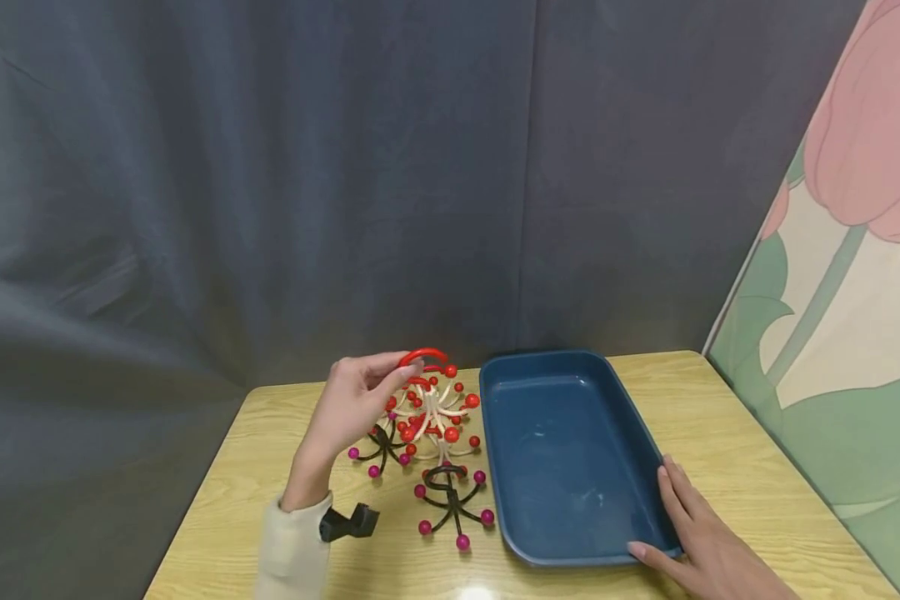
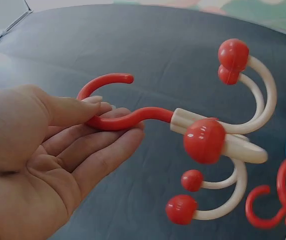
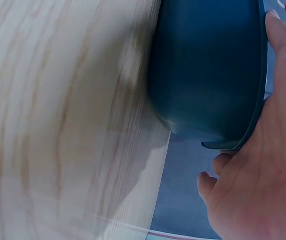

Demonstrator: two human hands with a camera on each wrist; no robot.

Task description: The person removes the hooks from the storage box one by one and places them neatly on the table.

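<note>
My left hand pinches the red hooked stem of a multi-arm hanging hook between thumb and fingers. Its white curved arms end in red balls, and it hangs above similar hooks in the head view. In the left wrist view, another red hook end shows at lower right. A black hanging hook with magenta balls lies nearest the front, with another black one behind it to the left. My right hand rests at the near right corner of a blue tray, its fingers fairly straight against the rim.
The tray stands on the wooden table, right of the hooks. A dark grey curtain hangs behind the table. At the right is a panel with a tulip pattern.
</note>
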